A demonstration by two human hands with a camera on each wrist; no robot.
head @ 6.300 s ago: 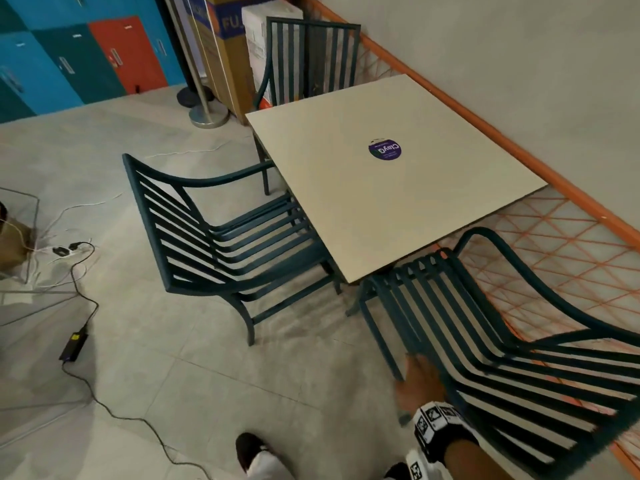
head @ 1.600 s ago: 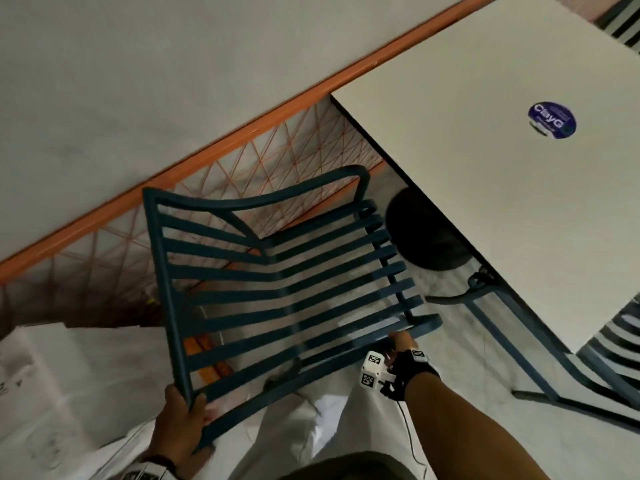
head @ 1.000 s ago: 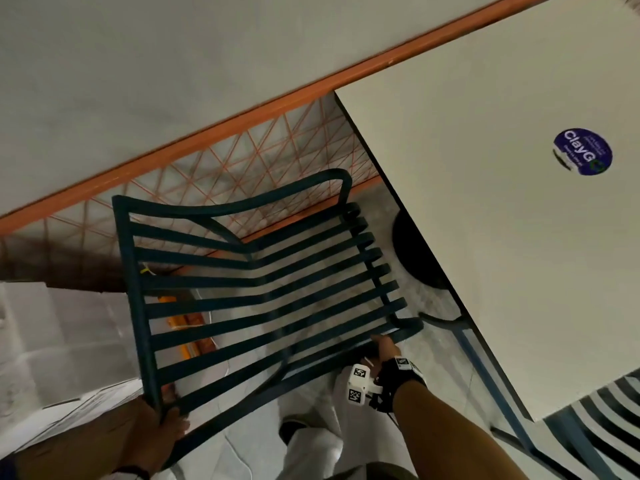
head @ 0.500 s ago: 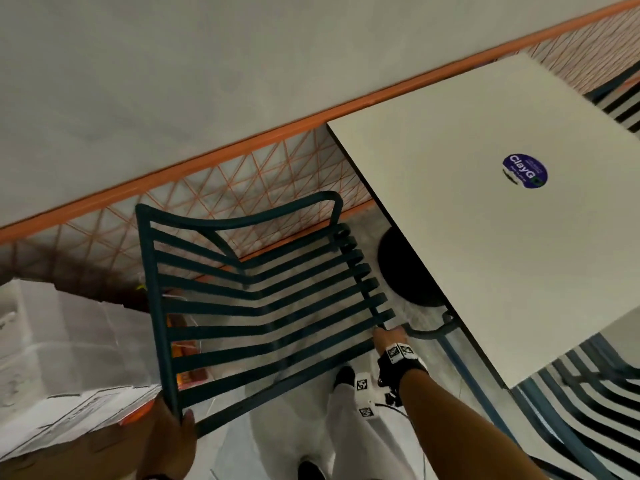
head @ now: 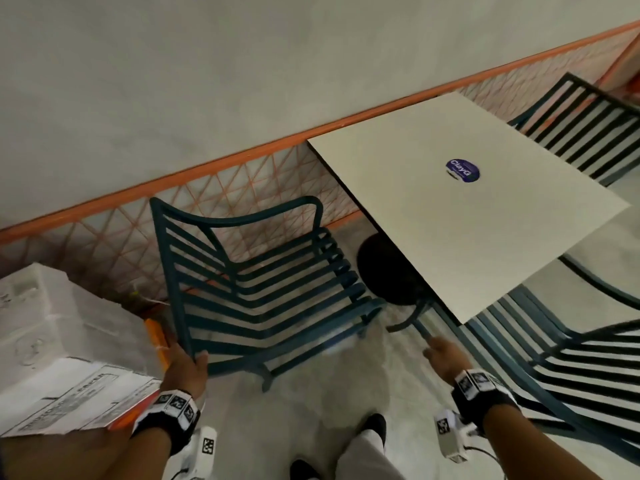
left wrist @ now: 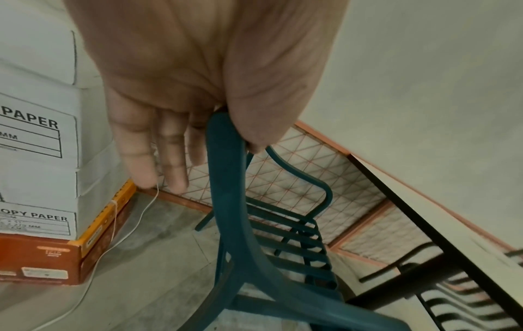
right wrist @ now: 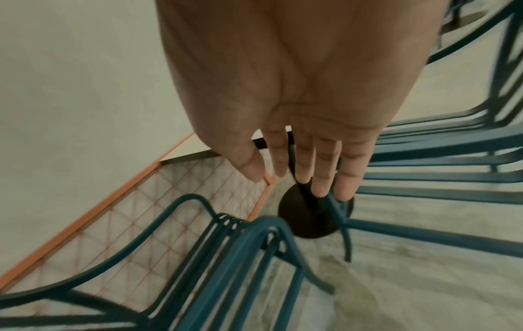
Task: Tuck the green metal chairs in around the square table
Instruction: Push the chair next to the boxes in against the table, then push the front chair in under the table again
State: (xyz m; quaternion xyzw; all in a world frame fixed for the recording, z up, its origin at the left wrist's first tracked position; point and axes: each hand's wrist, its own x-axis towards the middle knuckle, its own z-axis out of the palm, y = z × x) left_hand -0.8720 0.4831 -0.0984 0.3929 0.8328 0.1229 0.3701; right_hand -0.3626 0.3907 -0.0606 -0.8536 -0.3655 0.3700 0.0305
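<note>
Beside orange-trimmed wall [head: 214, 161], chair [head: 263, 289] facing table [head: 485, 216].

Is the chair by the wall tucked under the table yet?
Not yet. The green chair stands beside the square table, its seat fully clear of the top.

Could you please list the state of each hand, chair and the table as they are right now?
Left hand: holds the near chair's backrest corner, thumb over the rail.
Right hand: open, fingers straight, holding nothing.
Near chair: beside the table, seat not yet under the top.
Square table: upright, a round sticker on top.
Right-side chair: seat front at the table's edge.
Far chair: standing at the table's far side.
</note>
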